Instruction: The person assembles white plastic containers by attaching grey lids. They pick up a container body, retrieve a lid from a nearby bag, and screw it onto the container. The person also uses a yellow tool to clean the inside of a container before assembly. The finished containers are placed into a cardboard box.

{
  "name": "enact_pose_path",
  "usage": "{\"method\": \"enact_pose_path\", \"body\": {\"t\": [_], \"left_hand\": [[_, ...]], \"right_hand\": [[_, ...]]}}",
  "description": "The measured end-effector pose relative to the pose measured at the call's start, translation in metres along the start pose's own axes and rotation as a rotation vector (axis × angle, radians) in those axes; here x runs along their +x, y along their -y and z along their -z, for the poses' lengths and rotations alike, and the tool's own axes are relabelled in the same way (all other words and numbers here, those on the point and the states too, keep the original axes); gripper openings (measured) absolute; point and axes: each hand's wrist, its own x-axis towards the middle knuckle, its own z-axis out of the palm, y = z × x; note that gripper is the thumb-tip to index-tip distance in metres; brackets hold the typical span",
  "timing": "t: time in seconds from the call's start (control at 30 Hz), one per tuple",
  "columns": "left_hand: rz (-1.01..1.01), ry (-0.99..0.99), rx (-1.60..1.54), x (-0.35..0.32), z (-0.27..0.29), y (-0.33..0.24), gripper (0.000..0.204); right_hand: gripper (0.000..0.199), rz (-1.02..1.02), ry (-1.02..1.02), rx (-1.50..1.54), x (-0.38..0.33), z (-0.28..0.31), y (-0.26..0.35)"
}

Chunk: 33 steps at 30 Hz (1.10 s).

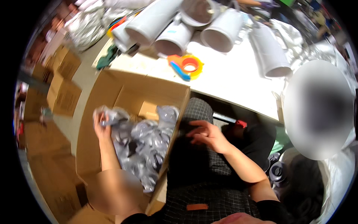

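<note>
A large open cardboard box stands at my left, with several grey parts in clear plastic bags heaped inside. My left hand reaches into its left side. The fingers are curled round a bagged grey part, whose exact kind the plastic and blur hide. Above my lap, to the right of the box, hovers my right hand. Its fingers are loosely spread, slightly smeared by motion, and nothing shows in them. A small plain carton piece sits at the far inner wall of the box.
Ahead is a white-topped table bearing several large grey cylinders, an orange tape dispenser and a blue-handled tool. Cardboard cartons stand on the left floor. At the right, a white sack holds dark items.
</note>
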Motion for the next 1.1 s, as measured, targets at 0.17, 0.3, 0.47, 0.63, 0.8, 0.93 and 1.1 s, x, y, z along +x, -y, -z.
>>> {"method": "enact_pose_path", "body": {"t": [0.17,0.3,0.47,0.63,0.8,0.93,1.1], "left_hand": [[0.232,-0.543,-0.243,0.009,0.13,0.131,0.04],[0.418,-0.648,-0.061,0.0,0.117,0.133,0.057],[0.038,-0.738,1.328,-0.024,-0.009,0.115,0.07],[-0.296,-0.193,0.716,-0.083,-0.138,0.06,0.039],[-0.677,0.404,0.642,-0.15,-0.343,0.012,0.034],[-1.038,0.903,0.223,-0.259,-0.5,-0.007,0.058],[-0.512,1.457,0.816,-0.295,-0.565,-0.009,0.057]], "right_hand": [[0.037,0.228,-0.829,-0.219,-0.063,0.14,-0.029],[0.066,0.629,-1.266,-0.453,-0.004,0.224,0.043],[0.045,0.672,-1.533,-0.422,0.066,0.319,0.135],[0.027,1.177,-1.475,-0.491,-0.021,0.203,0.139],[0.028,1.196,-1.595,-0.955,-0.166,0.168,0.162],[0.017,0.527,-0.931,-1.169,-0.199,0.118,0.204],[0.027,1.031,-1.059,-1.335,-0.178,0.182,0.141]]}}
